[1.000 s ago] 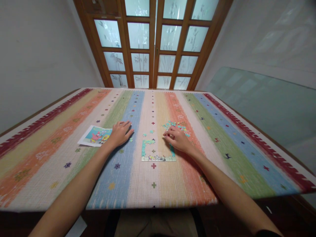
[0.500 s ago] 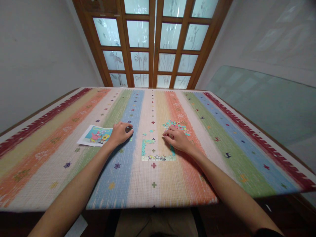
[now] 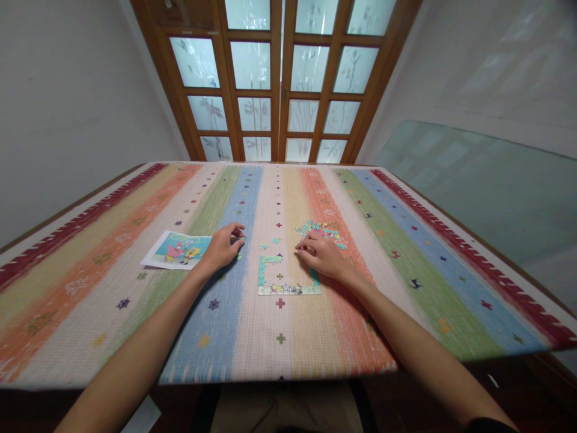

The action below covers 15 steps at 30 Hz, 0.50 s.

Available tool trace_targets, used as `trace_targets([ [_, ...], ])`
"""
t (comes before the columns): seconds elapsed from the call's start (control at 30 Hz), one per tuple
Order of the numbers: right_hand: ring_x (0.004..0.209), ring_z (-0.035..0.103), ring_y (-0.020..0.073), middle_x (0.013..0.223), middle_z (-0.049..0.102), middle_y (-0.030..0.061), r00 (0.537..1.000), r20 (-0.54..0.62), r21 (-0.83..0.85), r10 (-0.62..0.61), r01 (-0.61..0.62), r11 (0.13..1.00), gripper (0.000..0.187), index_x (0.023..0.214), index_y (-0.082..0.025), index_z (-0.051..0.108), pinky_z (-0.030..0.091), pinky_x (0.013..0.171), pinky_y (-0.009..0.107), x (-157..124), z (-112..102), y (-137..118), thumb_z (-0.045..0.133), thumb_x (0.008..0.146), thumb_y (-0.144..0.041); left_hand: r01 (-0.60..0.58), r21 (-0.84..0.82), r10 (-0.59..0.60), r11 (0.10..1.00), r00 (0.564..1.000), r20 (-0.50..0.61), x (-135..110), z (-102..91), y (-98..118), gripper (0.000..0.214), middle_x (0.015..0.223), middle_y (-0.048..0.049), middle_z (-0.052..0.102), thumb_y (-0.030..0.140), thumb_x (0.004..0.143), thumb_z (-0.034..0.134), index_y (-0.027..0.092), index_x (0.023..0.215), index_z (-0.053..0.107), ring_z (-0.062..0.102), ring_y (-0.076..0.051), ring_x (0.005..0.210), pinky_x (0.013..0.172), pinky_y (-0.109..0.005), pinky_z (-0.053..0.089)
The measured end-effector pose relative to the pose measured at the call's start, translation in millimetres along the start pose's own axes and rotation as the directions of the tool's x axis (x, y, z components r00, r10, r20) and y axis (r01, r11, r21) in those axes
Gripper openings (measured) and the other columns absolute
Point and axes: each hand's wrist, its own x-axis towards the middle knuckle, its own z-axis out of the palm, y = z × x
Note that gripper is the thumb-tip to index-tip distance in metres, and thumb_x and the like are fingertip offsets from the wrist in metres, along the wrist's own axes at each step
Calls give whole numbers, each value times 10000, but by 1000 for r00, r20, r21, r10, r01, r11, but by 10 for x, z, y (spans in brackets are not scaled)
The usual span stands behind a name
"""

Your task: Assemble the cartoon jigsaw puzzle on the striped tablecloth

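Note:
My left hand [image 3: 225,245] rests on the blue stripe of the cloth, thumb and forefinger curved with a gap between them. Just below its thumb lies a small green puzzle piece [image 3: 239,256]. The printed picture sheet [image 3: 178,249] with cartoon figures sits left of that hand, partly under the wrist. My right hand [image 3: 321,254] hovers by the jigsaw frame [image 3: 288,290], fingertips pinched together; whatever they hold is too small to make out. That forearm and hand hide part of the frame's right side. Two loose turquoise puzzle pieces [image 3: 276,240] lie above the frame.
A heap of loose puzzle pieces [image 3: 322,227] spreads behind my right hand. The striped tablecloth [image 3: 279,355] covers the large table. Wooden glass-paned doors [image 3: 282,90] stand beyond its far edge, and a greenish glass panel [image 3: 478,180] leans at the right.
My left hand has shifted slightly right and down, and its curled fingers have straightened a little. My right hand stays almost in place. The view has tilted slightly.

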Motion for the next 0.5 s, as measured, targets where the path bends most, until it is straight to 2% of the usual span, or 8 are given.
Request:
trace_targets([
  [0.13, 779, 630, 209, 889, 692, 88, 1000, 12, 23, -21, 21, 1000, 143, 899, -200, 760, 480, 734, 357, 9, -3, -29, 619, 922, -188, 33, -206, -33, 978, 999, 3, -34, 42, 105, 293, 921, -42, 735, 247, 817, 610, 192, 1103, 644, 701, -203, 832, 881, -391, 570],
  [0.3, 785, 615, 194, 910, 678, 77, 998, 41, 89, -54, 50, 995, 142, 991, -209, 759, 475, 730, 337, 15, 29, -132, 627, 947, -238, 47, -459, -14, 887, 997, 76, -139, 188, 384, 293, 946, -77, 733, 242, 820, 666, 177, 1105, 648, 706, -192, 843, 860, -381, 590],
  [0.4, 792, 611, 187, 969, 671, 75, 994, 42, 109, -102, 96, 989, 211, 1115, -215, 736, 473, 725, 327, 7, 61, -206, 677, 924, -283, 48, -553, 34, 832, 990, 137, -224, 303, 559, 310, 967, -70, 719, 252, 823, 703, 174, 1117, 645, 705, -179, 820, 841, -373, 597],
  [0.5, 819, 615, 185, 1005, 668, 79, 985, 35, 103, -167, 163, 981, 239, 1140, -215, 722, 477, 740, 324, -8, 95, -246, 690, 914, -288, 41, -598, 57, 801, 988, 144, -291, 388, 681, 277, 979, -64, 706, 241, 837, 705, 179, 1102, 649, 700, -166, 801, 830, -362, 591],
])
